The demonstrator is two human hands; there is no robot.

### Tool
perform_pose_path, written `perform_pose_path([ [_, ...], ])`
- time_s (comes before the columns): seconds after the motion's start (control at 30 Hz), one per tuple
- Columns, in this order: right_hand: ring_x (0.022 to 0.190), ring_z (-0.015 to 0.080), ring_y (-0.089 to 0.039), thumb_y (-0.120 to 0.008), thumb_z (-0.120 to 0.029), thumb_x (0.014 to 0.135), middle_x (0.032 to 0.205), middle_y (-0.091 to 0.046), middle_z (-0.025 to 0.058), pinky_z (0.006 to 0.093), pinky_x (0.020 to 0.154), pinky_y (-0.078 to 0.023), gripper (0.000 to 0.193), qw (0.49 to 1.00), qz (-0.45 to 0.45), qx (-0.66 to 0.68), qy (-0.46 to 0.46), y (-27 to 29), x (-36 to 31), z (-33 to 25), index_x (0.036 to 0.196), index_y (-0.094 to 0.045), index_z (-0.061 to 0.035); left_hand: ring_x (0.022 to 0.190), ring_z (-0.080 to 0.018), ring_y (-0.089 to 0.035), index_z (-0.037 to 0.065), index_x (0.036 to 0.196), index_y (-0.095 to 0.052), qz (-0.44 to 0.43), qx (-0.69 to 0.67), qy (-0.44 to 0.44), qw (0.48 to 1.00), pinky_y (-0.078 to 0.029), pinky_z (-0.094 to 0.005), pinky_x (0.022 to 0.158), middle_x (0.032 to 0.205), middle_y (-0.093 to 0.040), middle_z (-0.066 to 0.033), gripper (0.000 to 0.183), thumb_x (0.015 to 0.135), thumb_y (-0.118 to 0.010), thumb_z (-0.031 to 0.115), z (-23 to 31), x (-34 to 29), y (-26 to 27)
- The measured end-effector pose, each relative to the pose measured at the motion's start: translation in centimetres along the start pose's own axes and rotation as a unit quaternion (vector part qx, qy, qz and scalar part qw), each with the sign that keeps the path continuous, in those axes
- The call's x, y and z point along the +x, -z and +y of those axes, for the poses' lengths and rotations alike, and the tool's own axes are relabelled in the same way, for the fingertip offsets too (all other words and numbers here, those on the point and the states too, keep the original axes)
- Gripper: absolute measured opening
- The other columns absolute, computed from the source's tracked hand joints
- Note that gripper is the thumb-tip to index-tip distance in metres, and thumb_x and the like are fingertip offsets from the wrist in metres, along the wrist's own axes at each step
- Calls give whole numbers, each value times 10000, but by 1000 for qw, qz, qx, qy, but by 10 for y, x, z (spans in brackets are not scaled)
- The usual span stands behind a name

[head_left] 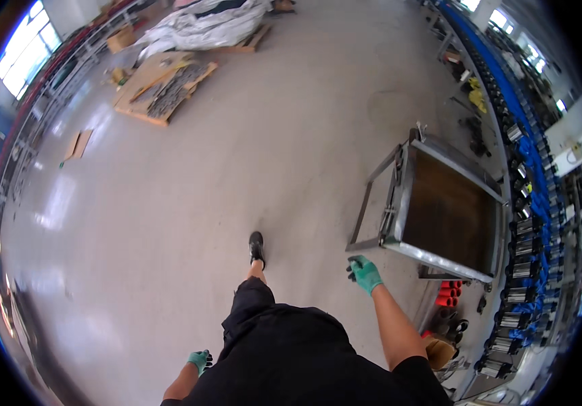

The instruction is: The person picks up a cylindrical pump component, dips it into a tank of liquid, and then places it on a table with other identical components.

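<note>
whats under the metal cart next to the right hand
Under the near corner of the metal cart, by the right hand, lie red tubes and darker ones on the floor. The brown deck hides whatever lies beneath the middle of the cart.

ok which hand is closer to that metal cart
Right. The right hand is raised just short of the metal cart at its near corner; the left hand hangs low on the person's other side, far from it.

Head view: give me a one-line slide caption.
Walking across the workshop floor, gloved right hand beside the metal cart, not visibly gripping it; left hand hangs free.
</note>
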State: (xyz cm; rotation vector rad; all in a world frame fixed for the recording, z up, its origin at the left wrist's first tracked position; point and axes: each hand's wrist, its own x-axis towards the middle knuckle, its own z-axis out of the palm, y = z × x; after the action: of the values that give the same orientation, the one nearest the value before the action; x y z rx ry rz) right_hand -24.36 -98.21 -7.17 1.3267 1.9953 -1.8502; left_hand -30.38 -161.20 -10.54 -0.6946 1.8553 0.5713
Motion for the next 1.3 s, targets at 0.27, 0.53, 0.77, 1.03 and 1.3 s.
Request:
perform_pose_path([
  [0.27, 645, 297, -668, -523, -206, 1019, 893, -689, 174, 429, 566, -568, 190, 916, 164, 111, -349, -12, 9, 112, 1129, -615, -81, 578, -151, -604, 102, 889, -677, -13, -66, -249, 966, -445, -316, 479, 727, -662, -26, 208, 998, -576, 246, 455, 176, 154],
  [0.53, 696, 369, -703, -475, -219, 1037, 1005, -698, 219, 486, 562, -597, 240, 828, 105, 254, -489, -102, 90, 115, 1220, -548, -81, 653, -137, -635, 76, 997, -685, -18, -16, -420, 907, -473, -282, 538, 857, -718, -44, 263, 1024, -578, 314, 892, 132, 160],
  [0.77, 686, 253, -654, -515, -269, 1014, 894, -679, 111, 423, 594, -548, 225, 955, 116, 82, -259, -10, 323, -12, 1092, -625, -89, 687, -156, -664, 118, 977, -676, -93, 134, -309, 937, -495, -319, 548, 882, -731, -40, 258, 1014, -585, 356, 1003, 155, 88],
  [1.03, 696, 180, -662, -503, -123, 967, 916, -697, 96, 323, 628, -550, 277, 916, 273, 270, -119, 200, 477, -318, 1206, -630, -67, 675, -224, -656, 78, 958, -708, -42, 457, -313, 831, -560, -426, 730, 906, -725, -45, 356, 993, -572, 405, 1144, 263, 68],
  [1.3, 730, 211, -718, -567, -232, 966, 877, -730, 103, 359, 637, -585, 266, 850, 263, 231, -394, 130, 542, -226, 1101, -694, -42, 671, -251, -634, 127, 974, -682, -141, 469, -268, 830, -523, -448, 628, 851, -695, -41, 380, 991, -527, 474, 1545, 228, -105],
])
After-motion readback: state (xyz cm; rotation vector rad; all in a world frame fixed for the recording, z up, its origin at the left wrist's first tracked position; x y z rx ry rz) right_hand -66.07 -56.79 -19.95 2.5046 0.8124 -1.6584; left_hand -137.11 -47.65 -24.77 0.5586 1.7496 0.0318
